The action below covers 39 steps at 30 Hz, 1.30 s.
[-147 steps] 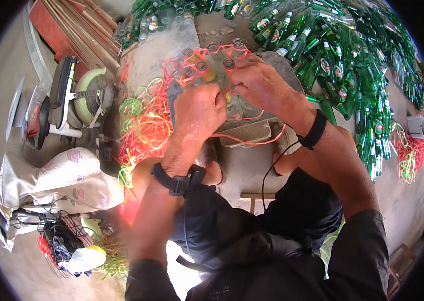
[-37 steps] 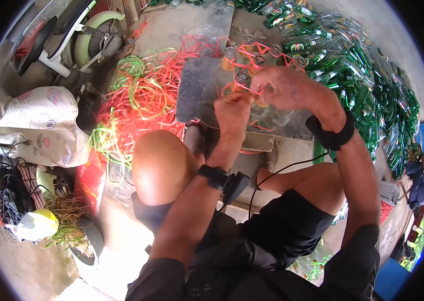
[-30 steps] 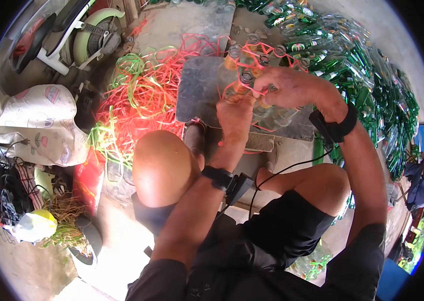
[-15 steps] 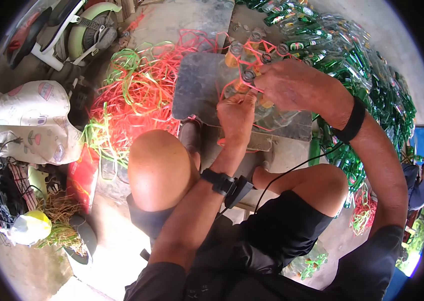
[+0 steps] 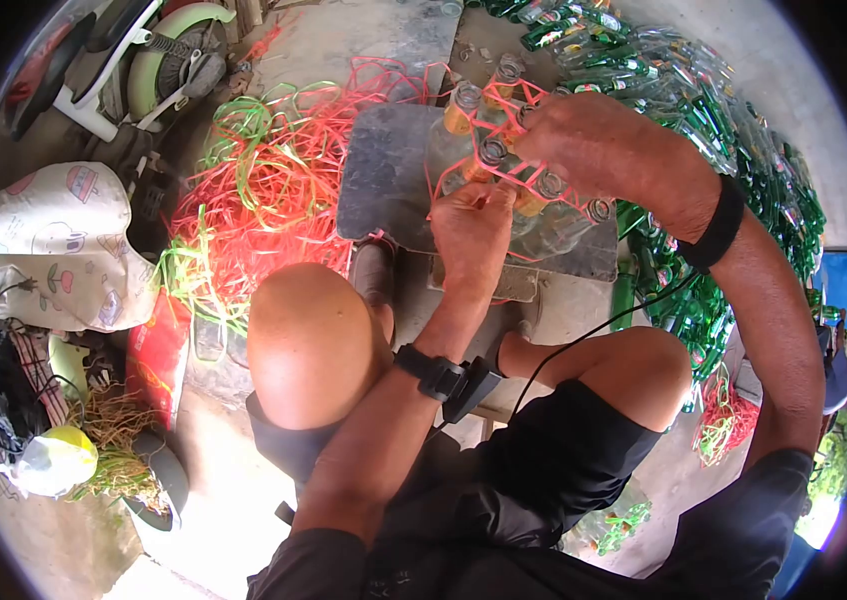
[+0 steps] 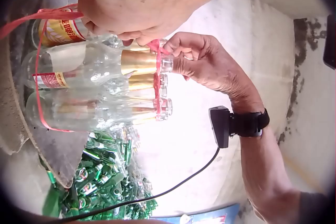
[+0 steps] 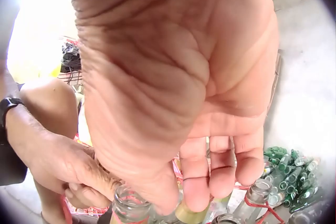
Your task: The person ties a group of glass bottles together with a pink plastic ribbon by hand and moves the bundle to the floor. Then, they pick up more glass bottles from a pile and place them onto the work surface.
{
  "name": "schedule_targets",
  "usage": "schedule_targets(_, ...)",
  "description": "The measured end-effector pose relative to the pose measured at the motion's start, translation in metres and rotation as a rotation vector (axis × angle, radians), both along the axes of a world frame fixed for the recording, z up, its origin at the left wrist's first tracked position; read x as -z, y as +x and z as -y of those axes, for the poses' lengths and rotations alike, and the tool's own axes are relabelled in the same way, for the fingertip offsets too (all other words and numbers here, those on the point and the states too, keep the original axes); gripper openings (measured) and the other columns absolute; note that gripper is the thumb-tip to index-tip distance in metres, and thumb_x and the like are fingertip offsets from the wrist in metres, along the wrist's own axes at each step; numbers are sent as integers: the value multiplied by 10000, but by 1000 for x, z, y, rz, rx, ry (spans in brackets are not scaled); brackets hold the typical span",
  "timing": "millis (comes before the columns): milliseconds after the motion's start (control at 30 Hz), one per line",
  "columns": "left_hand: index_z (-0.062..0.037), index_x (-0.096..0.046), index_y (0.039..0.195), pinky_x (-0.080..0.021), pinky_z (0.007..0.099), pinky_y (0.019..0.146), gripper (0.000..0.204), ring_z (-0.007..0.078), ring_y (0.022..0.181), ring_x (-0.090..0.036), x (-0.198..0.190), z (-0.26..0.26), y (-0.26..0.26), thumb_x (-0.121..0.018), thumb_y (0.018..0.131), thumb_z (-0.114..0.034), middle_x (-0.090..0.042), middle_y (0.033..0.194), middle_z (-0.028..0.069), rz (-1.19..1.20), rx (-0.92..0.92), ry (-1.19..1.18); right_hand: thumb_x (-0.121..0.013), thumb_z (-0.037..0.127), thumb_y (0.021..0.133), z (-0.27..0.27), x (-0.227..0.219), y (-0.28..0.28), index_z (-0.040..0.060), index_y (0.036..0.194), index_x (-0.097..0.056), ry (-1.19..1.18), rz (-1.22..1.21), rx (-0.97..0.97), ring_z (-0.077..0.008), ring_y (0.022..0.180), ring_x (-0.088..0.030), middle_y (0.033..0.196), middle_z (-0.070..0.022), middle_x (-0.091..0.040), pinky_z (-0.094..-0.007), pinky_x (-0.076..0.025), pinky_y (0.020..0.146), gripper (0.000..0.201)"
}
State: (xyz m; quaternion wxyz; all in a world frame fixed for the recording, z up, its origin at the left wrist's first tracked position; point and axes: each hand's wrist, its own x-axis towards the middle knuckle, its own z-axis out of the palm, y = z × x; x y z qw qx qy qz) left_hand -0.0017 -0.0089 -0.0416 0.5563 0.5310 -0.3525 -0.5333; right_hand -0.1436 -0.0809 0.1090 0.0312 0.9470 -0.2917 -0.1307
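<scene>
A bundle of clear glass bottles (image 5: 553, 235) with gold neck foil stands upright on a dark board (image 5: 383, 180). Red plastic strap (image 5: 503, 130) runs between the bottle necks, and another band circles the bodies lower down. My left hand (image 5: 473, 225) pinches strap between thumb and forefinger at the near side, just below a neck. Over the far necks is my right hand (image 5: 583, 145); in the left wrist view its thumb and forefinger (image 6: 181, 45) pinch the strap at a bottle mouth. The right wrist view shows its other fingers (image 7: 220, 182) bent down above the necks.
A tangle of red and green strap (image 5: 273, 190) lies left of the board. Green bottles (image 5: 723, 150) are heaped at the right. A scooter (image 5: 163, 70) stands at the upper left. A black cable (image 5: 593, 330) hangs from the right wrist.
Over the last second my right hand has shifted up and right along the necks, and its elbow has swung outward. More front necks now show. My left hand stays at the near strap.
</scene>
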Motion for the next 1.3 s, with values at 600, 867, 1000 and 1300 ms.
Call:
schedule_targets(600, 44, -738, 846, -383, 312, 505, 276, 65, 538, -466, -11, -3, 5, -696, 969, -200, -543, 555, 15, 19, 128, -52, -675, 202, 831, 31, -31, -5, 17, 807, -647, 49, -125, 333, -439, 763, -643, 757, -209, -621, -511, -525, 694, 188)
schedule_targets(867, 44, -701, 816, -404, 323, 524, 256, 79, 560, -484, -3, -3, -2, -675, 964, -163, -563, 589, 30, -3, 94, -74, -574, 151, 874, 52, 4, -26, 22, 846, -632, 49, 272, 169, -432, 766, -626, 780, -191, -614, -500, -522, 695, 144)
schedule_targets(1000, 39, -697, 828, -408, 332, 541, 241, 87, 583, -484, -4, -3, -2, -670, 962, -159, -552, 604, 35, 30, 103, -66, -567, 128, 886, 54, 7, -25, 11, 896, -633, 110, 335, 187, -410, 827, -643, 847, -177, -633, -487, -533, 742, 134)
schedule_targets(1300, 49, -688, 853, -385, 334, 510, 248, 82, 544, -445, -12, -5, -5, -622, 990, -146, -532, 578, 42, 15, 91, -86, -557, 226, 992, 72, 19, -26, -9, 992, -603, 92, 288, 70, -376, 863, -592, 921, -178, -627, -421, -514, 785, 240)
